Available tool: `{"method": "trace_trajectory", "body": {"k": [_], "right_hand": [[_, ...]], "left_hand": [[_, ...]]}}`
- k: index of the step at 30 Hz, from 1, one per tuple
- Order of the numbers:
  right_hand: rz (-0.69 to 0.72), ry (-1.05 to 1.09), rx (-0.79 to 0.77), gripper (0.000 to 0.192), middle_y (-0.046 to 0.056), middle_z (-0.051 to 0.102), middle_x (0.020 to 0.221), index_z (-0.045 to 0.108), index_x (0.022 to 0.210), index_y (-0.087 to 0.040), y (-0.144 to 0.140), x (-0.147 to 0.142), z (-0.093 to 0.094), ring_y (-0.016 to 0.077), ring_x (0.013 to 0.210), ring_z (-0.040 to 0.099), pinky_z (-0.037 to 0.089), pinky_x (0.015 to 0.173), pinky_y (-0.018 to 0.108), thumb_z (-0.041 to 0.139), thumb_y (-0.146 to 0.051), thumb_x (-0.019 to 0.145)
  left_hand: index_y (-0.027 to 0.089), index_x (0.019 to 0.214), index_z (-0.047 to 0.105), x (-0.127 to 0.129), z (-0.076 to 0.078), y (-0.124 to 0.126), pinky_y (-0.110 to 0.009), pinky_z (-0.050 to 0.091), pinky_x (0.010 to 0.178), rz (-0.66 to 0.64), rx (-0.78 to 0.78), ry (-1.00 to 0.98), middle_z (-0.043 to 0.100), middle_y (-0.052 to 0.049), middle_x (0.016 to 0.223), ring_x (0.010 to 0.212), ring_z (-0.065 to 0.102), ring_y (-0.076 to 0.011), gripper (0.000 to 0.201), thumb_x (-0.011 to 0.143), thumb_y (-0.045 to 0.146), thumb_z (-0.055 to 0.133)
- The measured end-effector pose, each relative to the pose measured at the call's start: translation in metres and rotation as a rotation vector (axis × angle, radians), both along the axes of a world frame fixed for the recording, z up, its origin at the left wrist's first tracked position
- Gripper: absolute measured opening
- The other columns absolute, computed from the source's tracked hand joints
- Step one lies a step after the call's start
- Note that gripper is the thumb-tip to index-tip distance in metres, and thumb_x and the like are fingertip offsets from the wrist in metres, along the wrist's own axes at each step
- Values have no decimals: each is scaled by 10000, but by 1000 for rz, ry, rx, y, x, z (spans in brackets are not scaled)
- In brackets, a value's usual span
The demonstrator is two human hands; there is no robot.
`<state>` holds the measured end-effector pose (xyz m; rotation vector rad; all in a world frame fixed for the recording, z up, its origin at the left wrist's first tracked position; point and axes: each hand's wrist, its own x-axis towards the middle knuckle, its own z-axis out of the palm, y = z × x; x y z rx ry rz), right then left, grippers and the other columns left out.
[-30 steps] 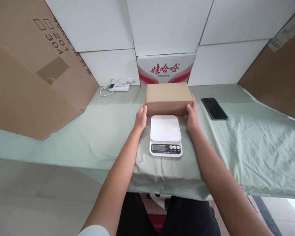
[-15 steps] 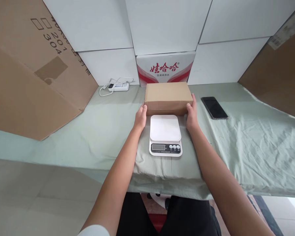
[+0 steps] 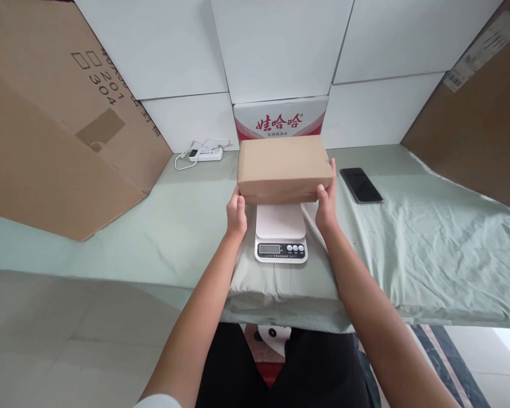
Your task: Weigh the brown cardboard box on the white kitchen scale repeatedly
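A plain brown cardboard box (image 3: pixel 284 160) is held between my two hands, its front edge over the back of a white digital kitchen scale (image 3: pixel 280 222). My left hand (image 3: pixel 237 214) grips the box's left front corner, thumb on the front face. At the right front corner, my right hand (image 3: pixel 326 198) has its thumb on the front and its fingers along the side. The box appears raised off the cloth and hides the rear of the scale's platform. Below the platform, the scale's small display and several buttons face me; I see no reading on it.
A black smartphone (image 3: pixel 361 185) lies right of the box. Back left is a white power strip (image 3: pixel 206 153) with a cable. Large cardboard cartons (image 3: pixel 59 147) flank the table, and a printed white-and-red carton (image 3: pixel 280 116) stands behind. Wrinkled green cloth (image 3: pixel 442 255) covers the table.
Both hands have lifted the cardboard box and brought it nearer, so it now covers the back part of the scale. The view has shifted slightly.
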<state>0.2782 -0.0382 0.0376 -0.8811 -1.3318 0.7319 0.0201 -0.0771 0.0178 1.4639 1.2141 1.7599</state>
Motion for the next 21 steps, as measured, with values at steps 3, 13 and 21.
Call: {"method": "trace_trajectory", "body": {"k": [3, 13, 21], "right_hand": [[-29, -10, -8, 1049, 44, 367, 1950, 368, 1829, -388, -36, 8, -4, 372, 1832, 326, 189, 1542, 633, 609, -900, 946], [-62, -61, -6, 772, 30, 578, 1798, 513, 1732, -512, -80, 20, -29, 357, 1751, 455, 230, 1501, 712, 594, -799, 1019], [-153, -37, 31, 834, 75, 517, 1843, 507, 1765, -412, -82, 24, -26, 408, 1799, 359, 212, 1494, 750, 589, -795, 1028]], "left_hand": [[226, 1472, 769, 4, -4, -38, -532, 494, 1341, -6, 3, -12, 820, -188, 1453, 1565, 669, -397, 894, 1023, 935, 461], [221, 1465, 772, 11, -7, -76, -537, 566, 1248, -2, -88, -11, 832, -204, 1434, 1492, 719, -409, 901, 1020, 937, 455], [230, 1574, 708, 12, -10, -75, -565, 439, 1406, 10, -79, -100, 702, -202, 1674, 1660, 590, -397, 923, 1008, 929, 500]]}}
